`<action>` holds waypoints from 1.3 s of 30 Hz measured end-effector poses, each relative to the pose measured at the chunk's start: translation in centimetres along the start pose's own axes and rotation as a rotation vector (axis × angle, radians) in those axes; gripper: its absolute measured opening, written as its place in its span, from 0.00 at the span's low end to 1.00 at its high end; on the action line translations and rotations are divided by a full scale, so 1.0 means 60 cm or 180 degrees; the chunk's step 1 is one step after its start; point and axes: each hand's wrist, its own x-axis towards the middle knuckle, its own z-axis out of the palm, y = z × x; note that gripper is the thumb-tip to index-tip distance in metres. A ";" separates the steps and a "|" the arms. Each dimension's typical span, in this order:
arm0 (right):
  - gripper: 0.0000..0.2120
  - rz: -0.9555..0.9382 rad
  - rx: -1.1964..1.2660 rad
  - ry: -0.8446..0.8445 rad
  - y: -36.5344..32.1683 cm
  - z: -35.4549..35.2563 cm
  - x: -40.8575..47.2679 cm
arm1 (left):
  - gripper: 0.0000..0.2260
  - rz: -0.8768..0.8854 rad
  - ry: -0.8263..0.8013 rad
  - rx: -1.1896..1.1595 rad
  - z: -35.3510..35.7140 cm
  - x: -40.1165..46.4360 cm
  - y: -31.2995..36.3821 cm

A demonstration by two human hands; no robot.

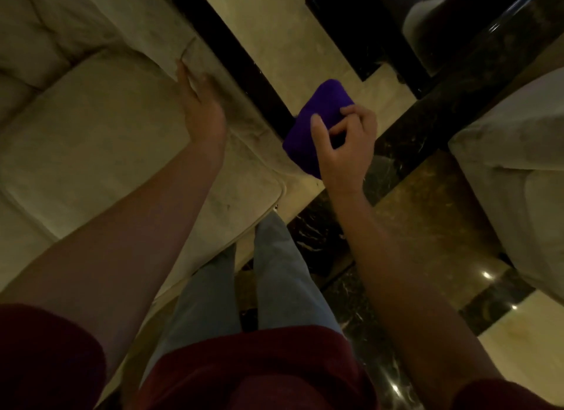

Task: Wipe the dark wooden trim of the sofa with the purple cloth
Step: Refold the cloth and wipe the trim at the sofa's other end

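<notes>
Hands tell the story in the head view, the only view there is. The right hand (343,144) pinches a folded, rounded purple cloth (317,119) between thumb and curled fingers, holding it up just beside the outer edge of the pale, soft-upholstered sofa arm (232,110), with the cream stone floor (290,43) behind it. The left hand (200,104) is flat and spread, fingers together, resting against the inner face of that arm above the cream seat cushion (100,134); it grips nothing.

A glossy dark wooden trim strip (238,55) runs along the far side of the sofa arm, its lower end just left of the cloth. Whether the cloth touches it cannot be told; it looks held slightly clear.

By my reading, the wiping stroke is about to start or is between passes rather than under pressure. The next move calls for lowering the cloth flat onto the dark strip, pressing with the palm, and drawing it along the length while the left hand steadies the body.

No containers show anywhere; only a second pale cushioned seat (518,171) at the right.
</notes>
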 end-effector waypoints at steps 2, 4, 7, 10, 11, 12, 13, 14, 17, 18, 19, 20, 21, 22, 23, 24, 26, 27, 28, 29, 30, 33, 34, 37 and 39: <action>0.14 -0.0031 -0.0145 0.0097 -0.011 0.017 0.022 | 0.21 0.0103 0.0220 -0.0209 0.000 0.011 -0.005; 0.16 -0.0177 -0.0330 -0.0034 -0.008 0.036 0.025 | 0.20 -0.0068 0.0405 -0.0510 -0.003 0.047 -0.004; 0.28 -0.0397 -0.0768 -0.0303 0.008 0.039 0.009 | 0.27 -0.0295 0.0391 -0.0743 -0.004 0.083 0.016; 0.26 -0.0530 -0.0982 -0.0393 0.021 0.032 -0.017 | 0.29 -0.0589 0.0224 -0.0841 0.000 0.091 0.030; 0.26 -0.0535 -0.0995 -0.0392 0.029 0.025 -0.027 | 0.29 -0.0610 0.0202 -0.0818 0.003 0.088 0.031; 0.26 -0.0541 -0.0986 -0.0363 0.030 0.027 -0.038 | 0.30 -0.0568 0.0206 -0.0754 -0.001 0.096 0.036; 0.27 -0.0529 -0.0989 -0.0342 0.029 0.029 -0.050 | 0.31 -0.0504 0.0216 -0.0648 -0.005 0.104 0.039; 0.28 -0.0491 -0.1012 -0.0331 0.033 0.025 -0.061 | 0.32 -0.0440 0.0227 -0.0564 -0.003 0.104 0.036; 0.34 -0.0356 -0.1191 -0.0212 0.022 0.043 -0.069 | 0.33 -0.0153 0.0306 -0.0559 -0.004 0.106 0.028; 0.35 -0.0330 -0.1324 -0.0138 0.014 0.054 -0.064 | 0.33 -0.0075 0.0352 -0.0555 -0.002 0.108 0.022; 0.35 -0.0332 -0.1458 -0.0074 0.007 0.067 -0.058 | 0.33 -0.0027 0.0391 -0.0549 -0.002 0.109 0.018; 0.34 -0.0359 -0.1545 -0.0027 -0.001 0.076 -0.050 | 0.33 0.0000 0.0409 -0.0548 0.001 0.105 0.014; 0.34 -0.0389 -0.1582 -0.0019 -0.015 0.094 -0.040 | 0.33 0.0025 0.0416 -0.0556 -0.001 0.111 0.011; 0.34 -0.0403 -0.1541 -0.0053 -0.030 0.114 -0.029 | 0.34 0.0058 0.0399 -0.0555 -0.004 0.117 0.011; 0.33 -0.0391 -0.1387 -0.0074 -0.045 0.128 -0.021 | 0.34 0.0086 0.0349 -0.0564 -0.003 0.115 0.006; 0.33 -0.0378 -0.1149 -0.0063 -0.068 0.151 -0.011 | 0.35 0.0081 0.0288 -0.0668 -0.010 0.119 0.006; 0.31 -0.0294 -0.0712 0.0017 -0.096 0.178 0.009 | 0.36 0.0020 0.0117 -0.0822 -0.016 0.114 0.006; 0.31 -0.0289 -0.0570 0.0061 -0.112 0.192 0.016 | 0.35 0.0015 0.0150 -0.0813 -0.026 0.121 0.009; 0.31 -0.0294 -0.0513 0.0053 -0.121 0.200 0.022 | 0.34 0.0041 0.0253 -0.0731 -0.037 0.129 0.016; 0.31 -0.0266 -0.0504 0.0041 -0.121 0.195 0.026 | 0.33 0.0123 0.0395 -0.0605 -0.038 0.134 0.021; 0.32 -0.0251 -0.0516 0.0036 -0.129 0.197 0.029 | 0.31 0.0258 0.0575 -0.0506 -0.050 0.153 0.032; 0.35 -0.0279 -0.0599 0.0018 -0.151 0.202 0.042 | 0.30 0.0370 0.0869 -0.0538 -0.076 0.213 0.065; 0.36 -0.0324 -0.0656 0.0002 -0.164 0.210 0.049 | 0.31 0.0363 0.0803 -0.0546 -0.084 0.234 0.079; 0.37 -0.0473 -0.0830 0.0044 -0.208 0.232 0.065 | 0.34 0.0232 0.0530 -0.0579 -0.090 0.264 0.096; 0.36 -0.0545 -0.0930 0.0121 -0.234 0.244 0.073 | 0.35 0.0292 0.0403 -0.0406 -0.093 0.264 0.088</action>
